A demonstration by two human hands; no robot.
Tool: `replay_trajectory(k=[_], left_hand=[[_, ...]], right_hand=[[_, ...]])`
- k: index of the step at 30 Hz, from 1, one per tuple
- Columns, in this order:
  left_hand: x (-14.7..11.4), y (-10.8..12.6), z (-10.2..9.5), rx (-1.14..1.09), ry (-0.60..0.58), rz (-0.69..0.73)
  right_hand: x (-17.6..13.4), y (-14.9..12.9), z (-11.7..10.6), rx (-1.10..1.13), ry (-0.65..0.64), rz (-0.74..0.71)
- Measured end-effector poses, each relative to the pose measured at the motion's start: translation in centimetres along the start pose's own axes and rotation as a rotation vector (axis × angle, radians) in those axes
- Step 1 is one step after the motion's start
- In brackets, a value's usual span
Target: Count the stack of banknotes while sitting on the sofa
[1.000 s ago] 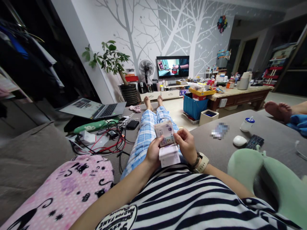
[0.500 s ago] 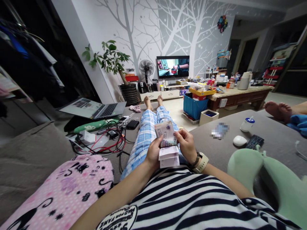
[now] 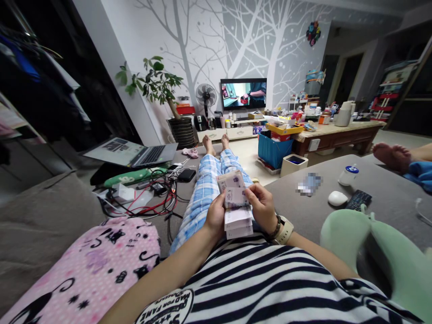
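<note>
A stack of banknotes (image 3: 231, 181) with a "5" printed on them is held above my lap. My left hand (image 3: 216, 212) is closed on the stack's left side, its thumb over the notes. With thumb and fingers, my right hand (image 3: 261, 204) pinches the right edge of the front note (image 3: 236, 198), which is bent down over the stack. Several folded-down notes (image 3: 238, 225) hang in steps below, close to my striped shirt (image 3: 256, 274). A bracelet and a pale watch (image 3: 285, 230) are on my right wrist.
To the left are an open laptop (image 3: 151, 154), tangled cables (image 3: 162, 191) and a pink cushion (image 3: 101, 265). On the right lie a green neck pillow (image 3: 340, 229), a white mouse (image 3: 337, 198), a black keyboard (image 3: 359, 200) and a lidded cup (image 3: 348, 175). Another person's feet (image 3: 393, 156) rest beyond.
My right hand has drawn the front note's top edge downward, so it folds over and uncovers more of the notes behind it. My left hand stays nearly in place.
</note>
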State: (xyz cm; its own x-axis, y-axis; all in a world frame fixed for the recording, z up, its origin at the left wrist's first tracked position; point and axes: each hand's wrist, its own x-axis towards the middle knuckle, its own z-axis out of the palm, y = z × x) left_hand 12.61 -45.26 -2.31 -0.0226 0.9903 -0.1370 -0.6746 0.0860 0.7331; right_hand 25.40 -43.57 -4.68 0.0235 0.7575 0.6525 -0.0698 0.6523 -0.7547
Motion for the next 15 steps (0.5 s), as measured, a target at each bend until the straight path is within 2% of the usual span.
replay_trajectory(k=[15], left_hand=[[-0.17, 0.18, 0.2, 0.063, 0.009, 0.023]], right_hand=[[-0.03, -0.02, 0.12, 0.029, -0.002, 0.03]])
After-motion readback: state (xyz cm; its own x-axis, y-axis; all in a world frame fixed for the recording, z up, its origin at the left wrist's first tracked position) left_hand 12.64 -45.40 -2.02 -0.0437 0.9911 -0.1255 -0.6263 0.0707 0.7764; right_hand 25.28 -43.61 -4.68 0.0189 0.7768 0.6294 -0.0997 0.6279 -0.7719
